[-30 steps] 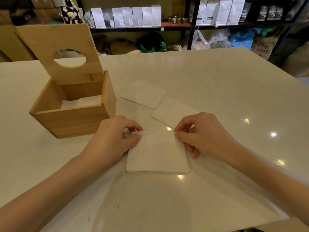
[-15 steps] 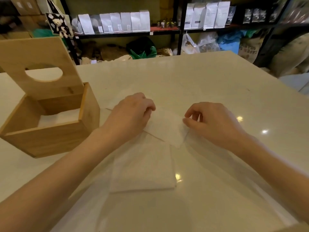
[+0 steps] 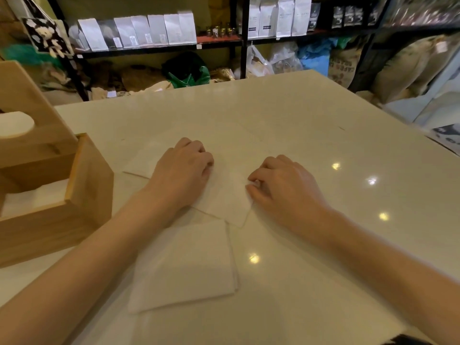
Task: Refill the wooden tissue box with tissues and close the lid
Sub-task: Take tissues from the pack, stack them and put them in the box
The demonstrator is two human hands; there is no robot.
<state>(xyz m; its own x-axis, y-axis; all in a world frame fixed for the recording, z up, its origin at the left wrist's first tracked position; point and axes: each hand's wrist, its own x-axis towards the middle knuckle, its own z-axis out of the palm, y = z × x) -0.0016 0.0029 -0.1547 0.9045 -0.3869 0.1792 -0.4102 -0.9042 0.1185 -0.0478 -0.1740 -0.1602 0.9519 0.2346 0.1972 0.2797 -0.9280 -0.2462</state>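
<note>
Here, both hands press on a tissue point(image 3: 224, 202) lying on the counter point(image 3: 323, 125): left hand point(image 3: 184, 168) curled knuckles-down, right hand point(image 3: 281, 180) pinching its edge. The wooden tissue box point(image 3: 82, 195) (lid point(image 3: 29, 130) up) stands at left, a folded stack point(image 3: 184, 265) nearer.

Looks like a coffee shop back room or storeroom. Dark metal shelving point(image 3: 159, 49) along the wall holds rows of white stand-up pouches point(image 3: 139, 32) and darker retail bags point(image 3: 348, 16), plus small jars point(image 3: 220, 31). Burlap sacks point(image 3: 408, 63) and plastic bags point(image 3: 281, 58) are piled below. A pale glossy table point(image 3: 298, 125) is in front.
</note>
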